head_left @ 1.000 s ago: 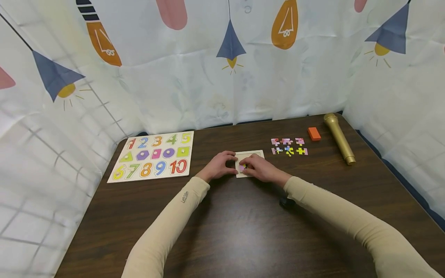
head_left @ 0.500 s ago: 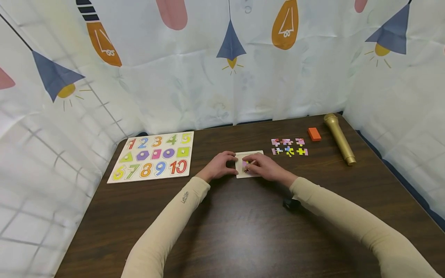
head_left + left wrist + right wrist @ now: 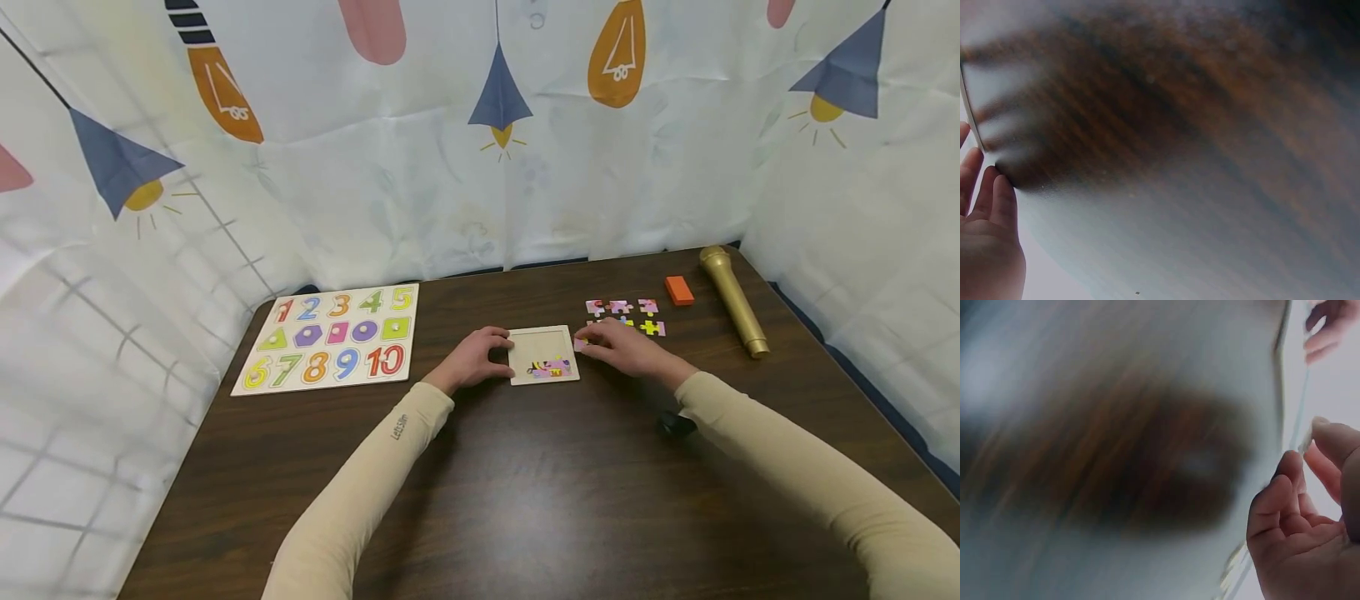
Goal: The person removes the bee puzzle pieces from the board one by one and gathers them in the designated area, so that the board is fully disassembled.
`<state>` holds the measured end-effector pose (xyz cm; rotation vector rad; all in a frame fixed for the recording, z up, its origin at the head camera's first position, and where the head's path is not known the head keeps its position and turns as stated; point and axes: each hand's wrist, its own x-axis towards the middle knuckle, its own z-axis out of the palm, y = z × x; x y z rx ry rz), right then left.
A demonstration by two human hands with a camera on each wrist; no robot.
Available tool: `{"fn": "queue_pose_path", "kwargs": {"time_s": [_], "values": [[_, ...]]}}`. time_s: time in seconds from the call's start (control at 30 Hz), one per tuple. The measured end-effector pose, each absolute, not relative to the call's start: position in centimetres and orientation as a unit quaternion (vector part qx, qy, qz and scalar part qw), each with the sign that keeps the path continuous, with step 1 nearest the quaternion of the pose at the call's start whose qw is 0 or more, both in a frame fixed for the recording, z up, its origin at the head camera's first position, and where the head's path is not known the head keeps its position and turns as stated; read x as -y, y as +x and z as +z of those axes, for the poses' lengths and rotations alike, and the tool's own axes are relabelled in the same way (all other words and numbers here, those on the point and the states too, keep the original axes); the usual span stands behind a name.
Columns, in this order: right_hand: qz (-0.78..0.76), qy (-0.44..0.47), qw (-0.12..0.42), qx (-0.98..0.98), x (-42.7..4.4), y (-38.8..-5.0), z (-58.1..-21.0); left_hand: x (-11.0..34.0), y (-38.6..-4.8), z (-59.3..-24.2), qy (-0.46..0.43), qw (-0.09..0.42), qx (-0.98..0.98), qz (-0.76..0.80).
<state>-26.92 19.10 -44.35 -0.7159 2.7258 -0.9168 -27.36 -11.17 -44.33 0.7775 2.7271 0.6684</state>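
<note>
In the head view, a small pale wooden puzzle tray point(image 3: 542, 331) lies mid-table. Several joined pink and yellow jigsaw pieces point(image 3: 553, 367) sit along its lower side. My left hand point(image 3: 474, 357) spans the tray's left edge, thumb and fingertips touching it. In the left wrist view, the left hand's fingers point(image 3: 1004, 203) reach fairly straight to the tray edge. Just off the tray's right edge, my right hand point(image 3: 622, 348) pinches a pink puzzle piece point(image 3: 580, 343) between thumb and finger. The right wrist view shows that piece point(image 3: 1305, 440) as a thin edge in the pinch.
Loose puzzle pieces point(image 3: 619, 307) lie in two rows behind the right hand, partly hidden by it. An orange block point(image 3: 679, 291) and a gold microphone point(image 3: 733, 300) lie farther right. A number-and-shape board point(image 3: 327, 339) lies on the left. A patterned curtain point(image 3: 435, 192) hangs behind the table.
My right hand has moved from over the tray to its right side, with a piece in its fingers. This uncovers the joined pieces in the tray. The left hand stays still.
</note>
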Motion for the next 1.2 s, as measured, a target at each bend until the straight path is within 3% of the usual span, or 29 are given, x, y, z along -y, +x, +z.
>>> {"fn": "queue_pose_path", "kwargs": {"time_s": [0.23,1.2], "values": [[-0.264,-0.269,0.079,-0.923,-21.5,-26.8,-44.7,11.2,-27.4,-44.4,0.267,0.114,-0.929,0.228],[-0.231,-0.263,0.072,-0.934,-21.1,-26.4,-44.0,11.2,-27.1,-44.2,0.278,0.107,-0.926,0.231]]}}
